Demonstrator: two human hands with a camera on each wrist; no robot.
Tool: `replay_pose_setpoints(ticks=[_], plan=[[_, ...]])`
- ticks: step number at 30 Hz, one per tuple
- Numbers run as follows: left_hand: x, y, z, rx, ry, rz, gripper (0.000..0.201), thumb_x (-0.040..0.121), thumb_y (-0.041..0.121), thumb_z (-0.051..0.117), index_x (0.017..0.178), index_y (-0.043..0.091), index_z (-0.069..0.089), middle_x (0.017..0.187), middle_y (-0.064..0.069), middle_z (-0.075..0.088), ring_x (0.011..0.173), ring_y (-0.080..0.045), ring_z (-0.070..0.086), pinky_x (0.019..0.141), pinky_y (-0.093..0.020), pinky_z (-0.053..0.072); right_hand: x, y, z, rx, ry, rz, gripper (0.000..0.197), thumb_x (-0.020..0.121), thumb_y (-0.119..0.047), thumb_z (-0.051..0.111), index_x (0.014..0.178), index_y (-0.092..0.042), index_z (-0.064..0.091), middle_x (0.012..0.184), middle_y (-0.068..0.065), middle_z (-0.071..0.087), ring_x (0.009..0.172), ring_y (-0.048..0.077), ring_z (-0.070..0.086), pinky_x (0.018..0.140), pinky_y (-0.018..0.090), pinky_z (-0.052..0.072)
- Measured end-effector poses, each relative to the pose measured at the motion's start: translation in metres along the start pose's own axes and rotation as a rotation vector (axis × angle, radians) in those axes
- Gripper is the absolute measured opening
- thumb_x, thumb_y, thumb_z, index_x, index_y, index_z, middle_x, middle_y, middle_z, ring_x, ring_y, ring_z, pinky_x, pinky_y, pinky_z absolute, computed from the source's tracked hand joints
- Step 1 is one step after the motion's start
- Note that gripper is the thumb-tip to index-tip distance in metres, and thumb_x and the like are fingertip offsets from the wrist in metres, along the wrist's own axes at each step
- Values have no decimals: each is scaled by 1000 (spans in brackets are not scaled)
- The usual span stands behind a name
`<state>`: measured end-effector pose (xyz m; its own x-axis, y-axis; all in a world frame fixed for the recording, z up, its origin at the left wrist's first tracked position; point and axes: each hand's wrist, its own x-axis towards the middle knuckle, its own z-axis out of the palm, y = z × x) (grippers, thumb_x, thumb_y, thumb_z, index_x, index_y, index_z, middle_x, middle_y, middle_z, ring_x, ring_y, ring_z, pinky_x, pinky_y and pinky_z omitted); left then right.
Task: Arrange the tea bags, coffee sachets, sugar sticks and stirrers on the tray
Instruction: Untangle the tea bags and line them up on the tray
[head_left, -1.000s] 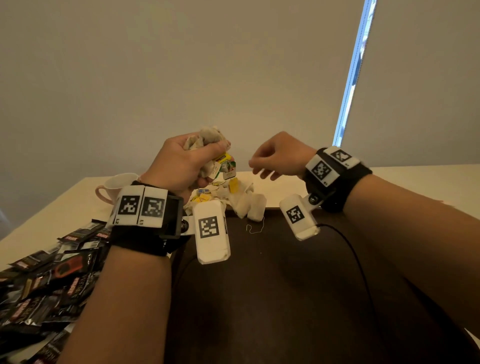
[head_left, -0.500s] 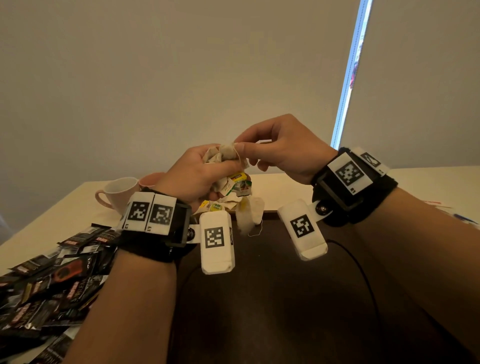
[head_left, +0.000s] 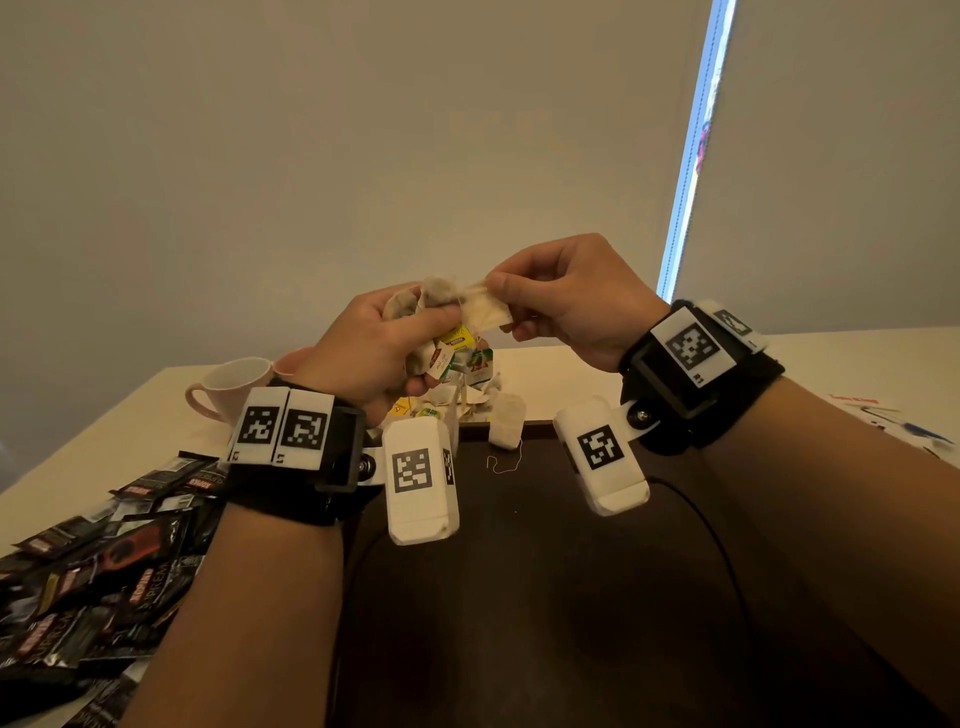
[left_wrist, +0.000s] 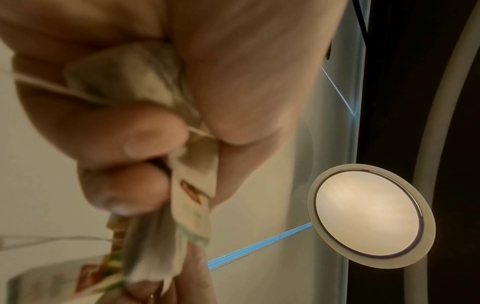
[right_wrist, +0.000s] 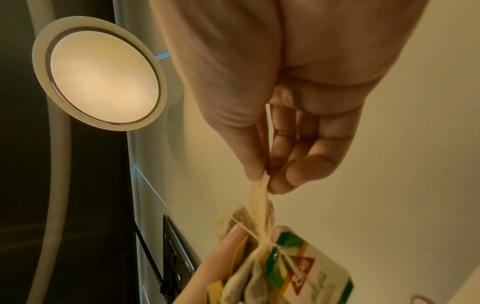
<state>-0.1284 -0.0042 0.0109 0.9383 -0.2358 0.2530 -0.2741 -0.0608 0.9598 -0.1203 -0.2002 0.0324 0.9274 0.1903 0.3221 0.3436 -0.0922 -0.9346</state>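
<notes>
Paper tea bags (head_left: 415, 312), bunched with tags dangling, sit clenched in the left hand (head_left: 363, 353) above the desk (head_left: 561, 369). Right hand (head_left: 571, 301) pinches one tea bag (head_left: 488, 312) by its corner between thumb and forefinger. Black coffee sachets (head_left: 104, 561) lie heaped left of the dark tray (head_left: 545, 597); more tea bags (head_left: 506, 423) rest at its far edge.

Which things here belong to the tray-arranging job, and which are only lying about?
Belong to the job:
- bunch of tea bags, gripped by left hand
- tea bag, pinched by right hand
- coffee sachets
- dark tray

Lying about:
- pink cup
- table
</notes>
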Motion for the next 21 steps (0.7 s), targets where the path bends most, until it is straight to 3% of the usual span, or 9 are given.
replay_pose_setpoints(ticks=[5, 8, 11, 14, 18, 21], plan=[[-1, 1, 2, 15, 16, -10, 10, 93, 15, 63, 85, 11, 67, 65, -10, 59, 48, -22, 48, 34, -20, 34, -2, -2, -1, -56, -87, 34, 16, 88, -4, 70, 102, 2, 71, 87, 20, 72, 69, 23, 65, 59, 23, 57], [-2, 4, -1, 11, 47, -21, 11, 93, 13, 62, 85, 7, 65, 75, -22, 57, 52, -25, 49, 34, -19, 35, -2, -4, -4, -87, -70, 47, 11, 86, -2, 71, 97, 0, 72, 88, 20, 71, 70, 24, 64, 60, 23, 58], [-3, 5, -5, 10, 65, -10, 9, 94, 12, 62, 93, 5, 68, 92, -38, 61, 66, -34, 56, 42, -21, 40, -1, -4, -8, -128, -36, 46, 10, 87, -3, 71, 96, -1, 72, 86, 19, 72, 69, 24, 64, 60, 25, 58], [-4, 5, -9, 7, 57, -3, 17, 95, 13, 59, 94, 19, 75, 98, -32, 68, 82, -39, 57, 48, -23, 40, 1, -3, -11, -177, -5, 33, 12, 87, -5, 72, 98, 0, 73, 92, 22, 72, 72, 23, 64, 61, 27, 57], [-7, 8, -9, 46, 45, 21, 19, 97, 12, 56, 102, 16, 73, 99, -34, 66, 58, -26, 52, 37, -21, 37, 4, -3, -13, -241, 84, -14, 4, 86, -9, 75, 91, -8, 75, 76, 14, 65, 65, 24, 53, 56, 33, 47], [-7, 7, -10, 57, 67, 23, 18, 96, 11, 56, 99, 15, 74, 97, -31, 67, 60, -27, 52, 38, -21, 37, 6, -1, -17, -293, 133, -17, 3, 87, -13, 75, 89, -11, 76, 65, 9, 59, 58, 25, 44, 51, 32, 37]])
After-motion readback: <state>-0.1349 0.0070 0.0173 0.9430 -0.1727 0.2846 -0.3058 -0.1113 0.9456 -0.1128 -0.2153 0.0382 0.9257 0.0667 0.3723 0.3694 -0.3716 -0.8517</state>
